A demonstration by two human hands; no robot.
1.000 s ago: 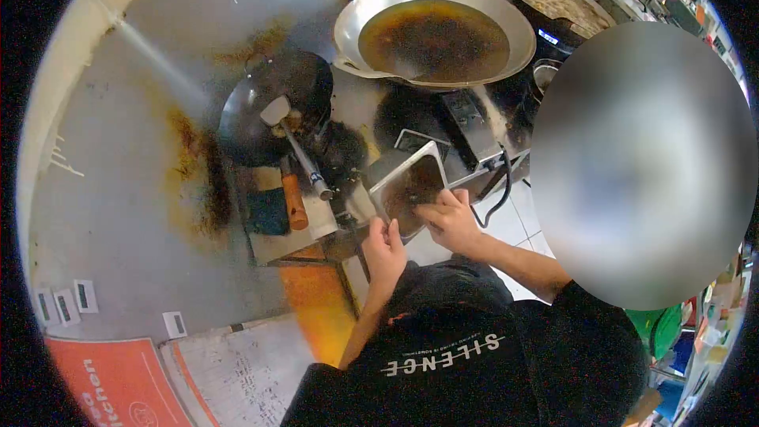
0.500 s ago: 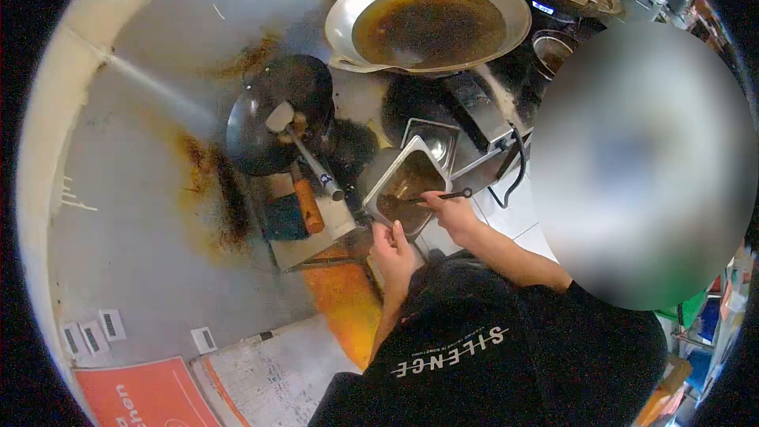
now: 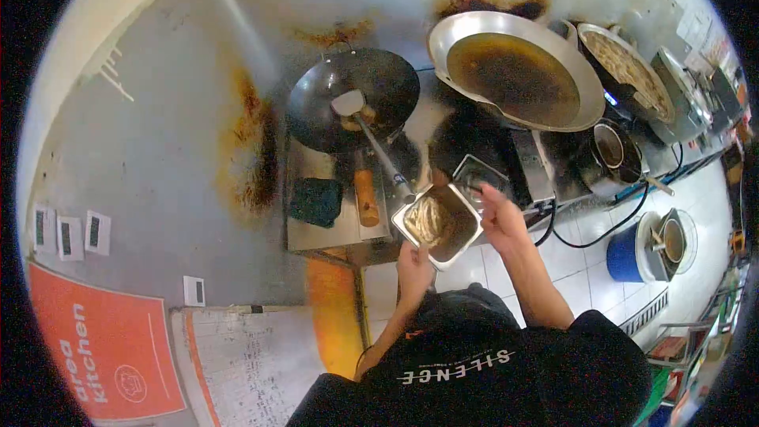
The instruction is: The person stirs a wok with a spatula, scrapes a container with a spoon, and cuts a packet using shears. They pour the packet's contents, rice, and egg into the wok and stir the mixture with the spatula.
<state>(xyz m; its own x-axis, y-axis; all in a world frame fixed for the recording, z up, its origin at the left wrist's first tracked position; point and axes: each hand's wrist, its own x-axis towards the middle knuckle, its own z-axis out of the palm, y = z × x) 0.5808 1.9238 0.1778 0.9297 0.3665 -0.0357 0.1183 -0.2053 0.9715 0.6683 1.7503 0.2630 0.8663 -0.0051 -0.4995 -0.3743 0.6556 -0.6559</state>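
A square metal container (image 3: 462, 249) with pale brownish food inside is tilted in front of my body. My left hand (image 3: 415, 269) is closed on its near rim. Above the container's right side, my right hand (image 3: 502, 217) is closed round a thin dark handle, whose far end is hard to make out. Behind them sits a smaller metal container (image 3: 474, 166). A black wok (image 3: 312, 91) at the upper left holds a metal spatula (image 3: 383, 154) and a little brown food.
A wide metal pan (image 3: 514, 71) of dark liquid stands at the back. Further right are a pan of pale food (image 3: 632, 67) and a pot with a strainer (image 3: 613, 158). A wooden handle (image 3: 365, 198) and dark green cloth (image 3: 316, 202) lie below the wok. A blue bin (image 3: 624, 253) stands on the floor.
The view has turned, shifting the wok and pans rightward. My right hand has lifted away from inside the container, which now shows pale food. The blurred area at right is gone.
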